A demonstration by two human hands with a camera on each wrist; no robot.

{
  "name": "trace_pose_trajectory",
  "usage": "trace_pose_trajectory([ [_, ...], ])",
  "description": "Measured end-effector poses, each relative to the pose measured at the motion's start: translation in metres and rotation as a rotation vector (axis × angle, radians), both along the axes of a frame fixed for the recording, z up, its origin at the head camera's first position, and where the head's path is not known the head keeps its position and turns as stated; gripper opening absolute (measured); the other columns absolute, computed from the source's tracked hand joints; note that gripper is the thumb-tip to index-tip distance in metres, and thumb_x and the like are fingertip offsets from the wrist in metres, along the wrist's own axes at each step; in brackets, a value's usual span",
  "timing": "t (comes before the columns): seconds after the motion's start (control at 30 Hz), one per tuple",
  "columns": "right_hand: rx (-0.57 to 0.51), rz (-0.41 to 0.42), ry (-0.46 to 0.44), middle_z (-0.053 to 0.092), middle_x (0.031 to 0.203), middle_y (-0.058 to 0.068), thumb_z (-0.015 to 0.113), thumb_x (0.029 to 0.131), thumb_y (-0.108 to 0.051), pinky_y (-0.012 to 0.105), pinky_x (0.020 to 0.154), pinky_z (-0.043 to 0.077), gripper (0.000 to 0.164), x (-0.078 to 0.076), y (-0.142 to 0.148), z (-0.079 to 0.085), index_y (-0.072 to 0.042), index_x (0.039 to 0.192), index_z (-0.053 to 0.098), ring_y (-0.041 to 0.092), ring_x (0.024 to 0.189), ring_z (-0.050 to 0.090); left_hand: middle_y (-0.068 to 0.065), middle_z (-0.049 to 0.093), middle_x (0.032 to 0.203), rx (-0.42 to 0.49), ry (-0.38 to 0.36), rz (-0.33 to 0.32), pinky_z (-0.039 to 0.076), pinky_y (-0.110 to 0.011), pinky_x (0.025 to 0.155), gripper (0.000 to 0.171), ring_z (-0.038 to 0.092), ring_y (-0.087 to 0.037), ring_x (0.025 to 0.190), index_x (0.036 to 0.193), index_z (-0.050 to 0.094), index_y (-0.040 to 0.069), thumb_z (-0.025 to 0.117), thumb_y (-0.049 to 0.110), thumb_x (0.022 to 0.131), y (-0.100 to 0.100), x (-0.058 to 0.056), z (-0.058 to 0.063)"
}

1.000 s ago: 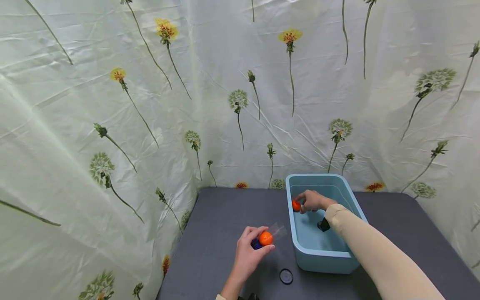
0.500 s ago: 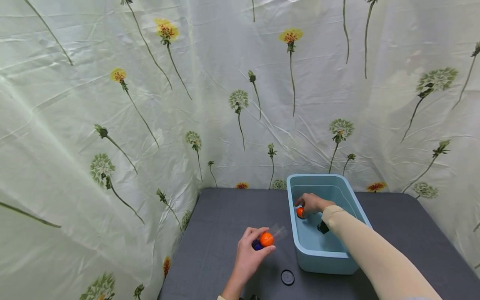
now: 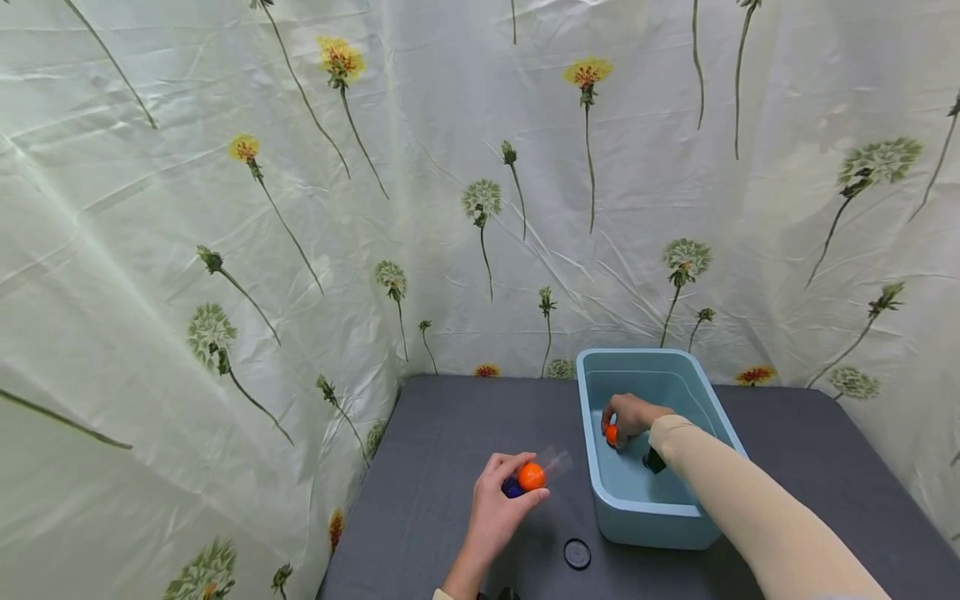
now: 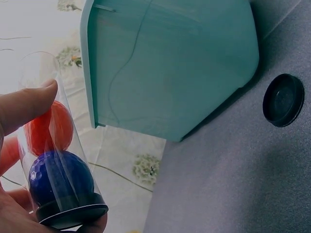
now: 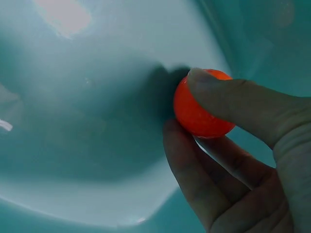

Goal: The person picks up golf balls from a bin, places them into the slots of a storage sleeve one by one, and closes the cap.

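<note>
My left hand (image 3: pixel 504 498) grips a clear tube (image 4: pixel 40 68) above the table, left of the blue bin (image 3: pixel 652 523). Inside the tube an orange ball (image 4: pixel 62 127) rests on a dimpled dark blue golf ball (image 4: pixel 60 177), with a black cap (image 4: pixel 73 213) closing the lower end. My right hand (image 3: pixel 632 415) reaches down into the bin. Between its thumb and fingers it pinches a second orange ball (image 5: pixel 204 109), close to the bin's floor. The thumb covers part of that ball.
A round black cap (image 3: pixel 577 553) lies on the dark grey table (image 3: pixel 457 425) in front of the bin. Behind the table hangs a white curtain (image 3: pixel 435 208) printed with dandelions. The bin's raised walls surround my right hand.
My right hand has moved from the bin's left wall toward its middle, and the orange ball has come along with it. My left hand has stayed almost still with the tube.
</note>
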State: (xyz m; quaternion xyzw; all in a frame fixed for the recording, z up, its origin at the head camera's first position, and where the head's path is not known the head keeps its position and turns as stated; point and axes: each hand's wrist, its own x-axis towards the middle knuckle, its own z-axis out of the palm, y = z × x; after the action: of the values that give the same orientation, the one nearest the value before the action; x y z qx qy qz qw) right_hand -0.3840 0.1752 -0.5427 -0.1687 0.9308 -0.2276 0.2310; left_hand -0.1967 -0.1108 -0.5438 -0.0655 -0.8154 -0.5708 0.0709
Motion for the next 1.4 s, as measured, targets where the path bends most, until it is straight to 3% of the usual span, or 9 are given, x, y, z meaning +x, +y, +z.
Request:
trace_pose_trajectory([
  [0.23,-0.003,0.034,0.024,0.065,0.086,0.005,0.08,0.073,0.011,0.031,0.059,0.053,0.033,0.006,0.005,0.011,-0.004,0.101,0.074,0.019,0.071,0.058,0.009,0.056,0.105,-0.002,0.007,-0.008,0.052,-0.028,0.085,0.048,0.06,-0.013,0.096,0.12,0.073,0.029,0.09,0.033,0.075,0.002,0.003,0.002],
  [0.37,-0.007,0.042,0.031,0.066,0.087,0.005,0.08,0.074,0.01,0.031,0.058,0.052,0.033,0.01,0.005,0.015,-0.004,0.104,0.075,0.019,0.069,0.059,0.008,0.057,0.105,0.002,0.015,-0.009,0.052,-0.029,0.084,0.047,0.06,-0.013,0.096,0.119,0.073,0.032,0.09,0.032,0.075,0.004,0.003,0.003],
  [0.53,0.001,0.087,0.066,0.068,0.089,0.006,0.081,0.074,0.009,0.031,0.06,0.052,0.033,0.015,0.005,0.024,-0.005,0.104,0.075,0.018,0.072,0.059,0.009,0.057,0.105,0.009,0.0,-0.013,0.052,-0.029,0.084,0.046,0.06,-0.013,0.097,0.118,0.072,0.036,0.09,0.033,0.075,0.005,0.003,0.003],
  [0.8,-0.006,0.16,0.136,0.067,0.09,0.002,0.083,0.072,0.009,0.032,0.065,0.05,0.038,0.025,0.007,0.042,-0.008,0.105,0.076,0.017,0.076,0.057,0.008,0.057,0.105,0.027,0.013,-0.018,0.052,-0.03,0.085,0.047,0.06,-0.015,0.098,0.119,0.073,0.033,0.09,0.032,0.075,0.006,0.004,0.002],
  [0.97,-0.03,0.196,0.157,0.069,0.092,0.001,0.085,0.071,0.005,0.032,0.067,0.051,0.037,0.036,0.01,0.052,-0.013,0.102,0.076,0.016,0.077,0.058,0.007,0.057,0.104,0.03,0.019,-0.022,0.052,-0.029,0.084,0.047,0.06,-0.015,0.098,0.12,0.073,0.027,0.09,0.031,0.076,0.006,0.005,0.002],
  [1.4,-0.151,0.198,0.216,0.07,0.097,0.0,0.084,0.077,-0.002,0.031,0.069,0.052,0.033,0.057,0.023,0.08,-0.016,0.105,0.075,0.017,0.083,0.059,0.007,0.057,0.105,0.024,0.015,-0.029,0.051,-0.03,0.086,0.046,0.059,-0.015,0.099,0.12,0.072,0.033,0.089,0.033,0.077,0.011,0.008,0.005],
])
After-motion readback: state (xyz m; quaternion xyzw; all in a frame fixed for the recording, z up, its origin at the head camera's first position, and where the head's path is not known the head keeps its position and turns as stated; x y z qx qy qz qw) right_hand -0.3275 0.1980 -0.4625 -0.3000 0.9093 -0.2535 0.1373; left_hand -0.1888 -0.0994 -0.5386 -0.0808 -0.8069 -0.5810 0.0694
